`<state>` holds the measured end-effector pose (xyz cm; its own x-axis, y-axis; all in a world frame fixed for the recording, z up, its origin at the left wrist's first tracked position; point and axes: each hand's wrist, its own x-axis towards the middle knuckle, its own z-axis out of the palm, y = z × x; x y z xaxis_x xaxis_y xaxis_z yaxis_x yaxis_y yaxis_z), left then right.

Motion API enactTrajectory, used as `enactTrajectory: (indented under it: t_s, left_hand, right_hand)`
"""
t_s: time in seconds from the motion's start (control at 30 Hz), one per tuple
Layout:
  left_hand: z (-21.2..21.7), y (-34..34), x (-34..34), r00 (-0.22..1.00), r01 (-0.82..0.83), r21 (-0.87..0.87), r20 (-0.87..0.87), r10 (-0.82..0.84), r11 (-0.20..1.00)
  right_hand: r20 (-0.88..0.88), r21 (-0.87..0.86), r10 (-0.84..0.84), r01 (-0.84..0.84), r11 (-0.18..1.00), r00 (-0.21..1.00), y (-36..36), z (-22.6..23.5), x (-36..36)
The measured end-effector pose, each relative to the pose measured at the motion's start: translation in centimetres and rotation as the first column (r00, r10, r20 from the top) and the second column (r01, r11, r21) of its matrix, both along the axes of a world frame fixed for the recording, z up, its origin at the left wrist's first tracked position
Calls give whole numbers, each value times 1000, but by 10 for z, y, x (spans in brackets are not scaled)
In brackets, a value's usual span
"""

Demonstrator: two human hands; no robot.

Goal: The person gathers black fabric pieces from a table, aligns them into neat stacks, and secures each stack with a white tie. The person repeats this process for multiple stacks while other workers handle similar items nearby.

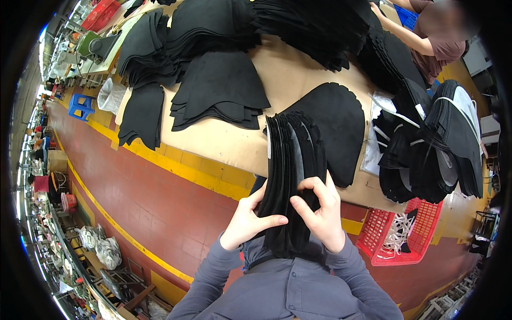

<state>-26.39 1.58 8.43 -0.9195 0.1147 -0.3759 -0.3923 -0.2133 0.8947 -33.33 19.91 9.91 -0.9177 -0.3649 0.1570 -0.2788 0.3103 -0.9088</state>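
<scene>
At the near edge of a tan-topped worktable (213,144), a person in a grey buttoned top grips a thick stack of black cut panels (288,149) between two bare hands. The left hand (246,220) clasps the stack's left side, thumb across the near face; the right hand (324,213) closes on the right side, thumb and forefinger bent at the layers. The remaining fingertips are largely hidden by the panels, and whether the stack's far end touches the worktable cannot be told.

On the worktable, behind the stack, lies a broad rounded black panel (338,128), partly covered from view. Piles of black panels (218,85) line the worktable's far side, the farthest cut off by the upper rim. At its right end, bundles bound with white ties (453,138) partly hide a clear plastic bag (372,160), its contents hard to make out.

Below the worktable's right corner, a red perforated basket (372,234) holds tangled white strips (397,232) and some dark pieces. Left of the worktable stands a bin with a whitish liner (111,96), its contents indistinct. Beyond the far right corner, a co-worker in a maroon sleeve (436,63) partly blocks a blue crate (408,16).
</scene>
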Motion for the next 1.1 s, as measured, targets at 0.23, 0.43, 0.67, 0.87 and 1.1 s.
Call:
enactTrajectory:
  t_s: [0.23, 0.43, 0.67, 0.87, 1.1]
  left_hand:
    - [0, 0, 0, 1000, 7, 7, 22, -7, 1000]
    - [0, 1, -1, 1000, 12, 6, 25, -12, 1000]
    - [-1, 2, -1, 999, 34, -66, -40, -36, 997]
    - [1, 6, -3, 996, 57, -126, -66, -65, 990]
    - [-5, 6, -2, 991, 44, -120, -118, -58, 992]
  right_hand:
    - [38, 14, -7, 7, 1000, 999, 2, 0, 2]
    - [62, 31, -45, 43, 999, 997, -1, 3, 4]
    - [130, 64, -106, 99, 993, 986, -3, 0, 7]
    - [-95, 158, 77, -62, 986, 993, 0, 2, 5]
    - [-54, 143, 39, -31, 989, 998, 6, 0, 1]
